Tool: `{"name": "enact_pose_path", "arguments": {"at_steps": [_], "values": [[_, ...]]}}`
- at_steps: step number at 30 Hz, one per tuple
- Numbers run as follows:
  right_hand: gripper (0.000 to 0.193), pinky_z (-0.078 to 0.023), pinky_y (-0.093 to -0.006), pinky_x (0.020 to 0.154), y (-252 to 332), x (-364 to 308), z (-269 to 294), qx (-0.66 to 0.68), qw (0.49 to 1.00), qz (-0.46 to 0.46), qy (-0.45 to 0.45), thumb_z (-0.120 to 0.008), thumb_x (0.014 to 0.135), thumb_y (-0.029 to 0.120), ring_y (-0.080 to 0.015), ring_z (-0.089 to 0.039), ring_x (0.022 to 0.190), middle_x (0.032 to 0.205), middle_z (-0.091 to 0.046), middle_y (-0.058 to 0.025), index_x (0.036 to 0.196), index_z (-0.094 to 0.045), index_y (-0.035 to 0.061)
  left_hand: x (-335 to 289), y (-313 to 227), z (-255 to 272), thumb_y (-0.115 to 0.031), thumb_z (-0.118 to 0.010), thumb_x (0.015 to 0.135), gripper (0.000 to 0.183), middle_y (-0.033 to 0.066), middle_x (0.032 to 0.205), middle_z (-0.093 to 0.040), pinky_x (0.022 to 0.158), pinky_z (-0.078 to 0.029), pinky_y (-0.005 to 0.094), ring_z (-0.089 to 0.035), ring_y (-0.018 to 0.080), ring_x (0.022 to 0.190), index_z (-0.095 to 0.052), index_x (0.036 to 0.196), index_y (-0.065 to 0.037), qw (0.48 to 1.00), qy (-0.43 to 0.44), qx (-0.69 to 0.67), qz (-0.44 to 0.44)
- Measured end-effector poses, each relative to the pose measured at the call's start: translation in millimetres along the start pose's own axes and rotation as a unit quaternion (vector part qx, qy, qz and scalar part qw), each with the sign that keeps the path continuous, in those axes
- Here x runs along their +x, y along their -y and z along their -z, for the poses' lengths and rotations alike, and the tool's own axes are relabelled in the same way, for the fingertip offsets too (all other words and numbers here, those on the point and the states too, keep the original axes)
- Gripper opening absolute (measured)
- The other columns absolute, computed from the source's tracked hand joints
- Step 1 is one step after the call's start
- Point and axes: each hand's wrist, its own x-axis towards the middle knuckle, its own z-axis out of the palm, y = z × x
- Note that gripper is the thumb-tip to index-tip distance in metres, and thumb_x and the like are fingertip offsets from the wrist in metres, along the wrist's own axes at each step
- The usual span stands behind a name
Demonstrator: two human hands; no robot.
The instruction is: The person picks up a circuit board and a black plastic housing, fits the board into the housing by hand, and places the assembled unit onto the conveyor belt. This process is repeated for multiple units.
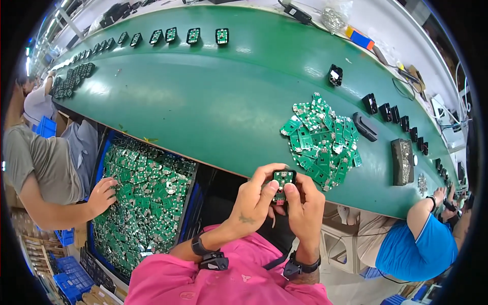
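Note:
A small black plastic case (293, 173) with a green circuit board (284, 179) in it is held between my two hands, over the near edge of the green workbench. My left hand (252, 202) wraps round its left side, the thumb lying on the board. From the right, my right hand (308, 207) grips the same case with its thumb on the board too. A bit of red shows at the board's lower end, between the thumbs. My fingers behind the case are mostly hidden. Just beyond my right hand lies a loose heap of green circuit boards (317, 138).
A dark handheld tool-like object (365, 126) and a dark block-shaped box (402, 161) lie right of the heap. Cases with boards (193, 35) line the far edge; black cases (370, 103) run rightward. A co-worker's hand (103, 196) touches a crate of boards (140, 198) at left.

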Motion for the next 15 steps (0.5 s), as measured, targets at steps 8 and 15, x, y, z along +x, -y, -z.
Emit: {"name": "enact_pose_path", "arguments": {"at_steps": [8,15], "values": [[0.027,-0.051,-0.0347,0.064,-7,3,-4,-0.053,0.996,0.071,-0.010,-0.063,0.096,0.014,-0.0280,-0.065,0.071,0.084,-0.067,-0.0149,0.118,-0.065,-0.0018,2,-3,4,-0.014,-0.046,0.104,0.033,0.0098,0.095,-0.065,0.049,-0.049,0.0214,-0.063,0.0093,0.060,-0.046,0.134,0.000,0.999,-0.012,0.045,0.025],[0.029,-0.048,-0.0353,0.060,-5,8,1,-0.100,0.993,0.057,0.021,-0.065,0.094,0.014,-0.0268,-0.061,0.065,0.079,-0.064,-0.0143,0.118,-0.065,-0.0027,8,-8,11,-0.014,-0.044,0.104,0.036,0.0088,0.092,-0.063,0.055,-0.051,0.0224,-0.064,0.0098,0.062,-0.046,0.137,-0.001,0.995,0.047,0.079,0.034]]}}
